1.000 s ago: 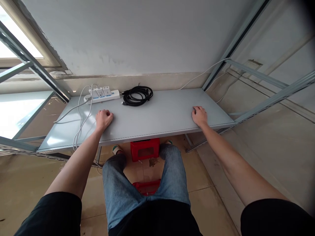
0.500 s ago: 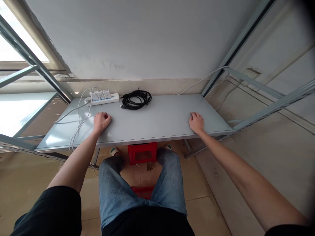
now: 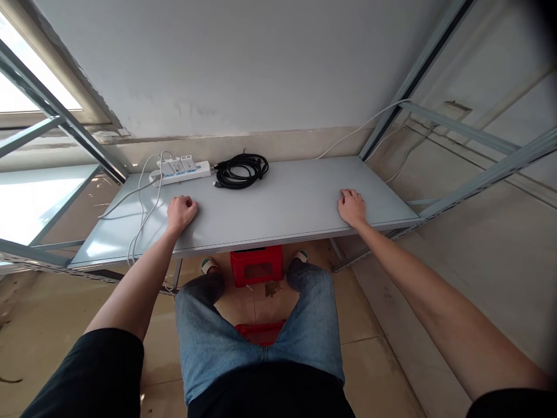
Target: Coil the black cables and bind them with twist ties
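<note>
Both hands rested on the flat grey metal worktop (image 3: 287, 203) and held nothing: the left hand (image 3: 181, 210) at centre left with fingers curled under, just beside the trailing white cords (image 3: 143, 215), the right hand (image 3: 351, 206) at centre right with fingers together, palm down. No grasp was judged in hand. Reaching the coiled black cable (image 3: 241, 169) beside the white power strip (image 3: 180, 170) at upper centre would call for a forward stretch.

2 hands (image 3: 181, 212) (image 3: 351, 206), 1 strip (image 3: 180, 171), 1 cable (image 3: 241, 169) (blk)

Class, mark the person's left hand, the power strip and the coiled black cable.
left hand (image 3: 181, 210): head view, back of the hand.
power strip (image 3: 180, 173): head view, white body below the plugs.
coiled black cable (image 3: 260, 165): head view, right side of the coil.
</note>
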A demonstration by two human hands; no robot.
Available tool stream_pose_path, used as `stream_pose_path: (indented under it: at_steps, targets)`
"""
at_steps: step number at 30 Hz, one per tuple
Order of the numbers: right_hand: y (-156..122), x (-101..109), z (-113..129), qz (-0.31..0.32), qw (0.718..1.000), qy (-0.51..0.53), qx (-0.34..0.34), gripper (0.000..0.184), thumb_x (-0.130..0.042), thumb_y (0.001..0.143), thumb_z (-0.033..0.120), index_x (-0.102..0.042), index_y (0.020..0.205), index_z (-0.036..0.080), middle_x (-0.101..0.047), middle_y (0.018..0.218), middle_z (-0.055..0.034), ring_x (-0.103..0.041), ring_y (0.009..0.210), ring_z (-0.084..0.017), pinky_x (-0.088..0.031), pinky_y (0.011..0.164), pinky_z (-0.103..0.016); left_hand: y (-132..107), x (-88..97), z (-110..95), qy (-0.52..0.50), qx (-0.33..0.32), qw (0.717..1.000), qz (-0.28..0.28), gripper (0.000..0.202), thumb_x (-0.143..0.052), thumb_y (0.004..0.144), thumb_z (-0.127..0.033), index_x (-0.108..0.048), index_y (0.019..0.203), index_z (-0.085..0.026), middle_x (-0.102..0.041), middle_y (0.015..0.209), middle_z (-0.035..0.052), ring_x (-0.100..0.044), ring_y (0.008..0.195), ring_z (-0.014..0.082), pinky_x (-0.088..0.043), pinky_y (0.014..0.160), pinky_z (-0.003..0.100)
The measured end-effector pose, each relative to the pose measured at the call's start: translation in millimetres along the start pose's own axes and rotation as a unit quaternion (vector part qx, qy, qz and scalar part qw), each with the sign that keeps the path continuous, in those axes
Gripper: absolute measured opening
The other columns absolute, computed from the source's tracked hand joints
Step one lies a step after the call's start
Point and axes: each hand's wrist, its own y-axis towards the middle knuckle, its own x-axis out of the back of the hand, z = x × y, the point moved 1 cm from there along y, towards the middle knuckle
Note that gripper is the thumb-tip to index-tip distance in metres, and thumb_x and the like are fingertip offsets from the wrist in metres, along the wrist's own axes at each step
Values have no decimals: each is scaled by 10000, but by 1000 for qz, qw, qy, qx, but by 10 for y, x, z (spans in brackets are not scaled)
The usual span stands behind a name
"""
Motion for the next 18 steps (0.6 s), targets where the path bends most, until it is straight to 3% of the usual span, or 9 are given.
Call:
stream_pose_path:
  at_steps: [18]
  targets:
    - [3,75,49,12,1000,-19,-6,497,-360,959,213,-616,1372,111,-589,1378,-209,-543,1207,-352,-435,1035,-499,22,-23,34,-23,-8,1000,2,188,-488,825,-303,-624,730,-214,-707,901,133,-621,980,311,-438,814,382]
